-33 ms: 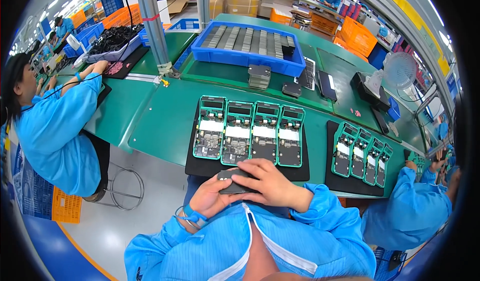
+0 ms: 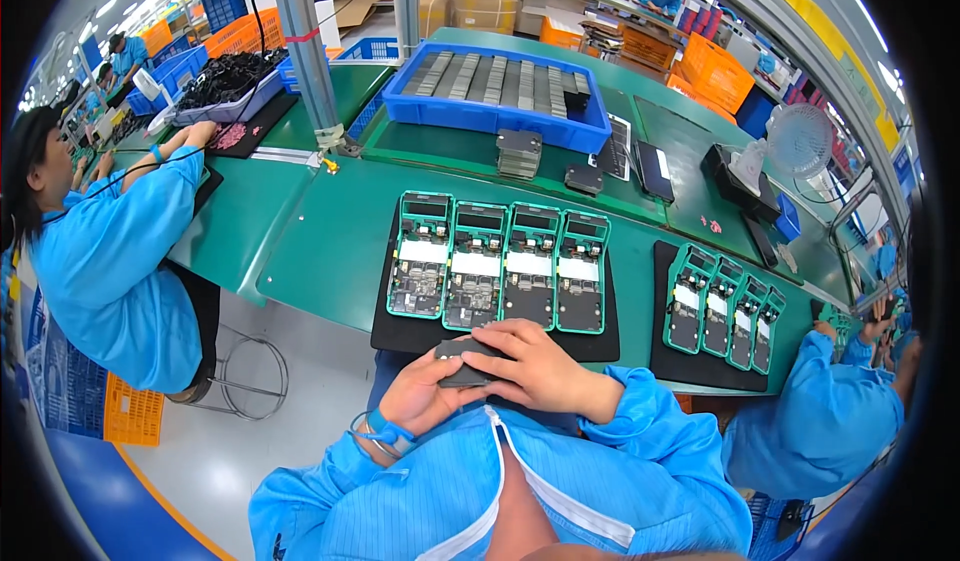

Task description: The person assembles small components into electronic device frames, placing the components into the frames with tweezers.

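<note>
In front of my chest, my left hand [image 2: 423, 395] grips a small stack of dark grey flat plates [image 2: 462, 363], fingers curled round it. My right hand [image 2: 535, 364] lies over the same stack, its fingertips pressing on top and partly hiding it. Just beyond, several green-framed device housings [image 2: 417, 254] with exposed circuit boards stand side by side on a black mat [image 2: 612, 346]. Dark grey plates cover the lower part of the two right-hand housings; bare boards show in the two left-hand ones.
A blue tray [image 2: 480, 114] with rows of grey plates stands at the back. Before it are a plate stack [image 2: 519, 153] and a smaller pile [image 2: 584, 178]. More housings [image 2: 700, 311] lie on a right-hand mat. Co-workers sit at both sides; a metal post [image 2: 300, 46] rises at left.
My right hand's fingers have shifted very slightly on the plates. All else looks the same.
</note>
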`<action>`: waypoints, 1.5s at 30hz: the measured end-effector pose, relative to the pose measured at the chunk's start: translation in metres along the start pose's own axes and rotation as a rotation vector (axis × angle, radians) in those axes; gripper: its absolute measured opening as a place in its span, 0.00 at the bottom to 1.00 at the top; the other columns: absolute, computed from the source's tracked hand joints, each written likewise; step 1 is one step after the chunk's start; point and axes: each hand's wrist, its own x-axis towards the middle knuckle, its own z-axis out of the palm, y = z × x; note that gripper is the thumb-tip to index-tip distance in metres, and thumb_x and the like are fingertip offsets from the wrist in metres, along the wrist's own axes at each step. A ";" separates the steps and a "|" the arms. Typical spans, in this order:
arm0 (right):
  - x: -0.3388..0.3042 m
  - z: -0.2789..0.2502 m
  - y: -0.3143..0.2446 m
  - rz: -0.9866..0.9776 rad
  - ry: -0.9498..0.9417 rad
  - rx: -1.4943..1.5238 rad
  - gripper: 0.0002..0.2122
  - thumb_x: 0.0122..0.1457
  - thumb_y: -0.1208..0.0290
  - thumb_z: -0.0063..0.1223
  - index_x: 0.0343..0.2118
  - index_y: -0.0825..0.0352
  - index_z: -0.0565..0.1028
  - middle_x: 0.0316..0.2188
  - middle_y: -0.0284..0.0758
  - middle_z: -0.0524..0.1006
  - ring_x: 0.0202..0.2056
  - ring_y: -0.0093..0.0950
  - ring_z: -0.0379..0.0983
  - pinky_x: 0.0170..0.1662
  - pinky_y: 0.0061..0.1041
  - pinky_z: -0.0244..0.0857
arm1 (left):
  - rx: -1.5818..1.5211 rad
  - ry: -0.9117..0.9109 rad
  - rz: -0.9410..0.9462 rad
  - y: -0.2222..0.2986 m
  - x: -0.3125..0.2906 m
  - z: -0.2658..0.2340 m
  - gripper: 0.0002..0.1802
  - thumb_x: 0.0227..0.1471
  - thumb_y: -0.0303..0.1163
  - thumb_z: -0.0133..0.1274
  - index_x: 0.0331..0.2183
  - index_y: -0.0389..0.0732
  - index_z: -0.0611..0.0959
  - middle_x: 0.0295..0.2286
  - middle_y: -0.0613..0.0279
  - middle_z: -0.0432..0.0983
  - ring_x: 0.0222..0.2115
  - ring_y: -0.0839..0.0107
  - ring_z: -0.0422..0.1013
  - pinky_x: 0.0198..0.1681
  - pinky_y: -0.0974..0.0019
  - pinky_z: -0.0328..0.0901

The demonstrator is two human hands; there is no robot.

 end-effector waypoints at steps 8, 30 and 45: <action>0.018 0.001 0.023 0.178 0.105 -0.093 0.19 0.49 0.69 0.60 0.46 0.59 0.75 0.49 0.43 0.68 0.48 0.43 0.63 0.51 0.39 0.62 | -0.086 -0.023 0.076 0.010 -0.006 -0.001 0.24 0.59 0.27 0.37 0.56 0.30 0.59 0.50 0.38 0.64 0.52 0.42 0.63 0.58 0.42 0.57; 0.022 0.012 0.035 0.119 0.009 -0.116 0.18 0.52 0.74 0.55 0.48 0.60 0.74 0.53 0.46 0.65 0.55 0.47 0.60 0.58 0.45 0.56 | -0.086 -0.022 0.075 0.016 -0.020 -0.017 0.27 0.55 0.28 0.42 0.56 0.31 0.61 0.52 0.38 0.62 0.55 0.39 0.58 0.59 0.42 0.55; 0.038 0.007 0.000 0.001 -0.019 -0.063 0.24 0.47 0.65 0.63 0.48 0.66 0.71 0.54 0.45 0.64 0.56 0.46 0.59 0.57 0.45 0.55 | -0.083 0.007 0.106 0.015 -0.023 -0.020 0.25 0.57 0.24 0.42 0.56 0.34 0.62 0.51 0.42 0.64 0.53 0.48 0.64 0.56 0.46 0.61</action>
